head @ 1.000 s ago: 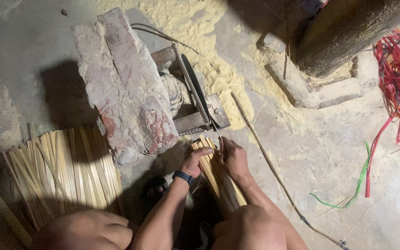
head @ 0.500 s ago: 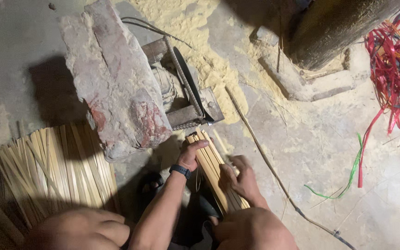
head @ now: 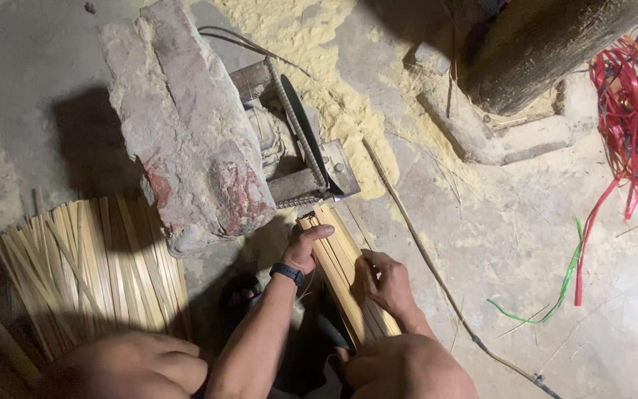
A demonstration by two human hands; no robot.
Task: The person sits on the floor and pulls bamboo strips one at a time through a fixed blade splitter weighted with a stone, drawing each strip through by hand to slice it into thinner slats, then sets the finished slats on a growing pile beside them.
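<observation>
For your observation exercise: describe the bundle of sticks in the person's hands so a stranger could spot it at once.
Find the big reddish stone slab weighing down a small saw machine. Just below its blade lies the held bundle, gripped by the left hand and right hand. Unlike the loose stick pile spread at left, it is narrow, tight and angled toward the blade.

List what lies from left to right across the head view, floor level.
Pile of bamboo strips → stone slab → left hand → held strip bundle → right hand → green strap → red straps.
</observation>
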